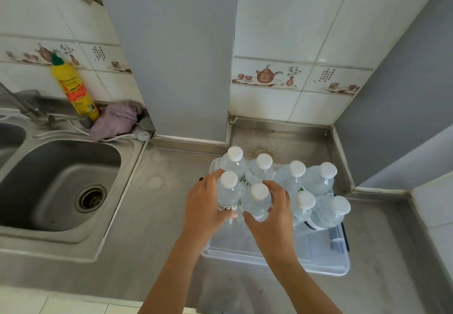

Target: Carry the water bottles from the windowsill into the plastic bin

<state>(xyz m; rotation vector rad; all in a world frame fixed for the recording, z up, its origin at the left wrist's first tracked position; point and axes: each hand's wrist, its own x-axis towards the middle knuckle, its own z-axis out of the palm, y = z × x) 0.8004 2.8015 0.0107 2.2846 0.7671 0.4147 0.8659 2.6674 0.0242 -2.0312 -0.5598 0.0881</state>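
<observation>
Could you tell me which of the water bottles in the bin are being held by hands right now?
The two front-left bottles: the left hand grips one bottle, the right hand grips its neighbour. The other six stand untouched.

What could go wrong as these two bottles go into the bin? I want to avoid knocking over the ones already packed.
1. The left hand and right hand each grip a bottle among six standing close together in the plastic bin; setting them down could nudge a neighbour over.
2. The bottle at the right already looks tilted and may topple.
3. All the bottles crowd the far end, so lifting the bin might tip it.
</observation>
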